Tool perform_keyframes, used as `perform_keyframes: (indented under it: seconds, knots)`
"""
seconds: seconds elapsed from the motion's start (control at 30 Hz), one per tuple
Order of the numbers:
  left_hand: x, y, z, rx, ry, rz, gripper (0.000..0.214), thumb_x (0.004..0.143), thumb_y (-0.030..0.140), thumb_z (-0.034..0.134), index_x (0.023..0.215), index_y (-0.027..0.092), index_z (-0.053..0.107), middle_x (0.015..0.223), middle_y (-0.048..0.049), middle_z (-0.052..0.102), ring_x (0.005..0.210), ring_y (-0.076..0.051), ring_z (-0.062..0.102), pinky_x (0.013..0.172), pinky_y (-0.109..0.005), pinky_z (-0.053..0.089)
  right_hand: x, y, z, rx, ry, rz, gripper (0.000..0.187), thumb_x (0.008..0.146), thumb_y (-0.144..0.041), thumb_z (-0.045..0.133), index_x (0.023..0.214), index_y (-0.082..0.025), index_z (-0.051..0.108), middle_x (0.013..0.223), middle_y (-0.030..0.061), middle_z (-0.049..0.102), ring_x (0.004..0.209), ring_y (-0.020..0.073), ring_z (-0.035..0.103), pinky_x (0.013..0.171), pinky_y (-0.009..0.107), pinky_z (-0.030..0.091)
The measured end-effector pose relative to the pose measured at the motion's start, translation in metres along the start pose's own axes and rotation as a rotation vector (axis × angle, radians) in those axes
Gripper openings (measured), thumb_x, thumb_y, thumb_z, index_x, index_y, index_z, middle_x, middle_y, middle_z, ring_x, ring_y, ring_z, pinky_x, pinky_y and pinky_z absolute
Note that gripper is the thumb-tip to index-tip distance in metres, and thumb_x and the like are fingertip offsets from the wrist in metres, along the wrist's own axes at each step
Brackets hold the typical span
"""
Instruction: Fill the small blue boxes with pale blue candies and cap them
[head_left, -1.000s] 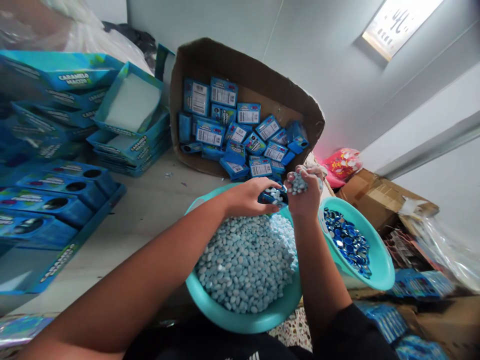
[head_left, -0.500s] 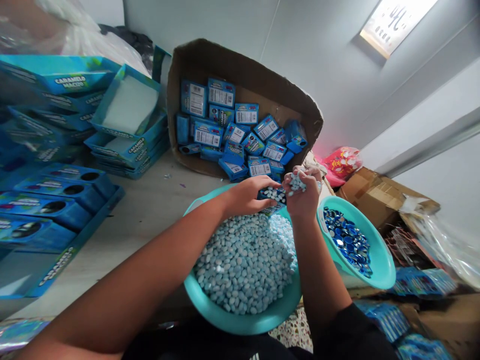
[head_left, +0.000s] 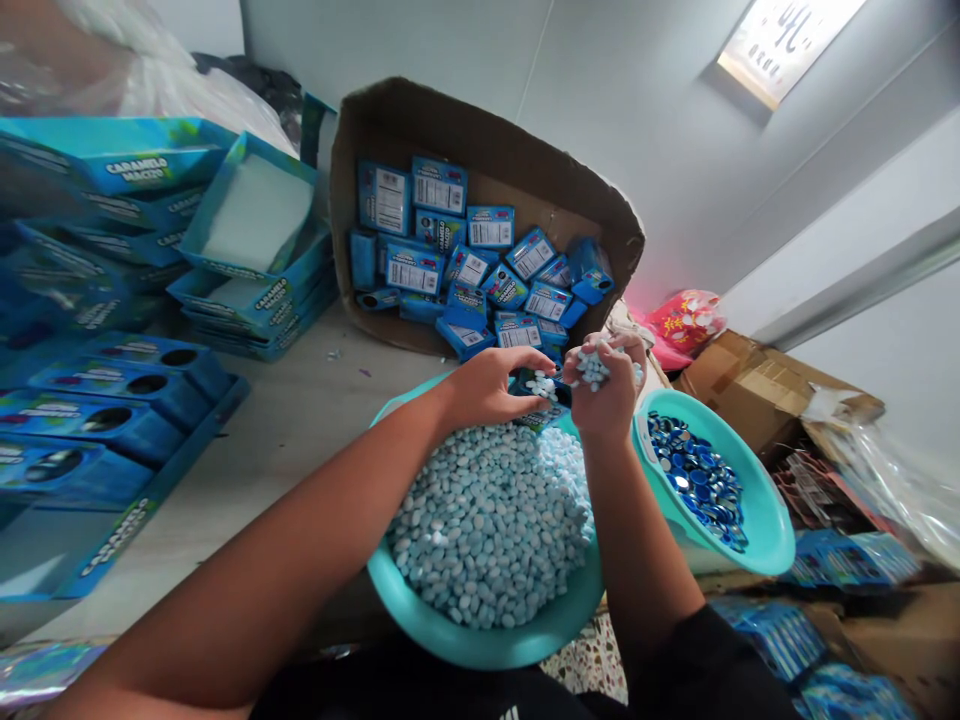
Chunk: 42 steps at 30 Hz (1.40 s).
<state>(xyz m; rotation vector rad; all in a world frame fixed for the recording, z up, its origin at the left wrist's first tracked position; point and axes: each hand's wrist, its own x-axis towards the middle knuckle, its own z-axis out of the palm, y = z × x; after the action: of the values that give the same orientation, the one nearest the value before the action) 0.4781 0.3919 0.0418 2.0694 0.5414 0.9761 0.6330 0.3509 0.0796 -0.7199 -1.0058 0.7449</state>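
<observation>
– Where is the small box (head_left: 541,417)?
– In my left hand (head_left: 499,385), at the far part of a turquoise tub (head_left: 487,650), with pale blue sweets (head_left: 541,385) showing at its dark opening.
– How do you hold that arm?
– It reaches in from the left, the forearm slanting up past the tub's edge, the back of my hand turned upward and the thumb on the side nearer me.
– And those fingers?
– Kept apart by the box: fingers along its far side, thumb along the near one, all pointing right. The box sits between them.
– And your other hand?
– My right hand (head_left: 609,400) is just beside the box. Its forearm rises steeply from below, and the fingers curl inward round a loose handful of the same sweets. Whether they touch the box, I can't tell.
– What's under you?
– A broad heap of sweets, filling the tub.
– And farther out?
– Beyond my hands, an open carton (head_left: 592,175) with blue packs (head_left: 439,185) in it. Right, a second tub (head_left: 776,525) of blue and silver discs (head_left: 697,480). Left, stacked blue trays (head_left: 259,292) on the table (head_left: 315,410).
</observation>
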Motion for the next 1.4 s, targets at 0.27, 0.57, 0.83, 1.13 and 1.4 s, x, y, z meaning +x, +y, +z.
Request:
perform_keyframes:
  seconds: [0.27,0.57,0.83,1.13,1.4]
  knots:
    - [0.0003,-0.0018,-0.0023,0.019,-0.014,-0.009,0.038,0.079,0.037,0.073,0.111,0.019,0.067,0.117,-0.0049,0.072,0.106,-0.021,0.067,0.082,-0.029,0.054,-0.0001,0.0002,0.0,0.032,0.033,0.014,0.014,0.074,-0.021,0.061,0.077,-0.024,0.048,0.064,-0.0082,0.059,0.05,0.0114,0.059,0.04,0.02,0.042]
    - [-0.0008,-0.0003,-0.003,0.022,-0.014,0.0,0.036,0.08,0.038,0.073,0.109,0.019,0.068,0.117,-0.0051,0.072,0.11,-0.022,0.066,0.094,-0.032,0.052,-0.0001,0.0012,-0.0021,0.053,0.018,0.044,0.013,0.074,-0.022,0.062,0.077,-0.024,0.049,0.06,-0.0084,0.058,0.053,0.0115,0.059,0.044,0.02,0.044]
    - [-0.0005,0.0008,-0.0039,0.031,-0.011,-0.02,0.036,0.08,0.04,0.073,0.11,0.02,0.069,0.115,-0.0041,0.073,0.107,-0.021,0.067,0.094,-0.031,0.05,-0.0024,0.001,0.0009,-0.004,0.015,-0.004,0.012,0.076,-0.023,0.059,0.076,-0.024,0.047,0.058,-0.0079,0.059,0.048,0.0103,0.055,0.043,0.019,0.04]
    - [-0.0005,0.0003,-0.004,0.036,-0.022,-0.017,0.035,0.081,0.04,0.072,0.11,0.02,0.069,0.114,-0.0036,0.074,0.106,-0.021,0.067,0.092,-0.03,0.05,-0.0031,0.0015,-0.0018,0.015,-0.031,0.008,0.012,0.077,-0.019,0.055,0.077,-0.024,0.045,0.057,-0.0075,0.059,0.047,0.0114,0.056,0.041,0.02,0.037]
    - [-0.0006,0.0009,-0.0052,0.057,-0.018,0.005,0.033,0.082,0.037,0.071,0.11,0.02,0.069,0.114,-0.0039,0.074,0.108,-0.021,0.066,0.091,-0.03,0.05,-0.0024,0.0015,-0.0031,0.007,-0.056,0.038,0.021,0.077,-0.025,0.056,0.066,-0.023,0.039,0.055,-0.0065,0.055,0.051,0.012,0.059,0.042,0.02,0.041]
